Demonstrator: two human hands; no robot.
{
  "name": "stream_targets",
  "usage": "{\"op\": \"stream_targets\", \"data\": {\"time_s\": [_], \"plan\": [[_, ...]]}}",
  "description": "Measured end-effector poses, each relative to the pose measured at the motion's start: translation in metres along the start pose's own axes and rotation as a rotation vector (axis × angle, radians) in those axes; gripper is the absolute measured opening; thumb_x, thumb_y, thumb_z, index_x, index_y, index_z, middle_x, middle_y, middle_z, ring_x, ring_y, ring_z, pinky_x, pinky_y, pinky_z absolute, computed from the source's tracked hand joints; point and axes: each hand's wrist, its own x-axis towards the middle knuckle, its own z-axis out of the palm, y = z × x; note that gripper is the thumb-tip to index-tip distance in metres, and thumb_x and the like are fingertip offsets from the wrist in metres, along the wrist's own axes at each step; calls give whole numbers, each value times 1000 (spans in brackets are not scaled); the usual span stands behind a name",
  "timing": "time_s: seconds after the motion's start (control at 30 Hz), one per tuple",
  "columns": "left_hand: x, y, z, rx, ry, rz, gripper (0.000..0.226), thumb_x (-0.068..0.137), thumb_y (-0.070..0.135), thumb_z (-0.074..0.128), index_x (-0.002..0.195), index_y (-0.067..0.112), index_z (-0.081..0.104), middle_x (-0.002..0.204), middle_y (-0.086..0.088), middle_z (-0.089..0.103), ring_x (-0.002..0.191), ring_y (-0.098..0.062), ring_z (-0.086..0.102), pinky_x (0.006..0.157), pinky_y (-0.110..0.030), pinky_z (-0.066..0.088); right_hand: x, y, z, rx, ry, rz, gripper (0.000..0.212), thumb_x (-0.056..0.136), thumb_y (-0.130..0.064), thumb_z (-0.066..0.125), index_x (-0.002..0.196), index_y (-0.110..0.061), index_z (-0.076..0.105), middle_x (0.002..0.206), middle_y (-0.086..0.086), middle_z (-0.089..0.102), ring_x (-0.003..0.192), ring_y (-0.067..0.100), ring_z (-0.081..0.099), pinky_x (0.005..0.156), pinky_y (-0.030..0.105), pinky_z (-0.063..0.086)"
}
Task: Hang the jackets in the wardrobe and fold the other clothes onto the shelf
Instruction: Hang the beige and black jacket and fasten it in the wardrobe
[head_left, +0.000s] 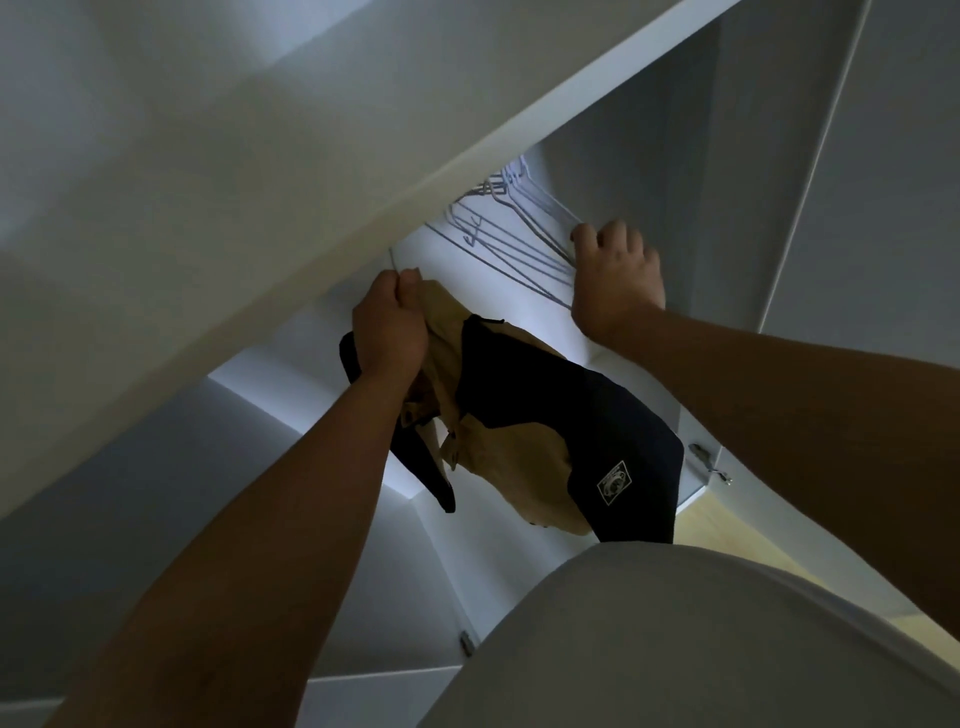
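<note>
Tan-and-navy jacket (545, 415) hangs inside a white wardrobe (649, 156), held at its collar by the left hand (389, 332), which pinches a thin wire hook (393, 262), while the right hand (615, 280) curls its fingers round bare wire hangers (519, 244) just beside it.

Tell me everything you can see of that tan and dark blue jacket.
The jacket is soft cloth in tan and dark navy panels, with a small square white-edged patch on a navy part. It hangs crumpled inside the wardrobe, its top bunched in the left hand, which also pinches a thin wire. The right hand, gripping wire hangers, does not touch it.
</note>
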Motion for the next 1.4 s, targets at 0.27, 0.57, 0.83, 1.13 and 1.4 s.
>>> {"op": "stream_targets", "data": {"time_s": [0.27,0.57,0.83,1.13,1.4], "plan": [[-2,-2,-1,101,26,20,34,107,39,34,85,22,54,75,16,51,73,-8,54,67,-27,37,-32,-42,10,148,-27,-497,54,101,-59,31,87,-18,63,73,-2,59,66,16,57,64,32,47],[6,0,-17,176,76,150,28,107,36,35,91,24,55,88,7,57,85,-15,56,72,-28,38,-37,-67,10,144,-140,-607,45,103,-46,34,94,-13,62,60,-5,39,51,12,38,55,29,32],[41,12,-35,184,41,194,46,107,38,35,125,6,64,128,-14,65,119,-28,59,101,-41,44,-37,-91,8,141,-14,-427,32,106,-29,37,106,-9,62,72,-1,51,53,12,43,48,23,24],[57,3,-29,227,-33,119,48,109,32,33,128,-1,62,134,-20,60,126,-31,53,109,-37,35,-32,-110,4,173,-149,-331,30,108,-22,37,125,-8,56,120,5,61,103,20,60,75,23,34],[57,-20,-28,173,-173,61,45,108,32,34,118,-1,64,122,-19,64,113,-31,59,95,-36,46,-27,-115,1,-42,-133,-218,24,106,-26,34,106,-11,53,69,0,41,54,19,41,49,30,28]]}}
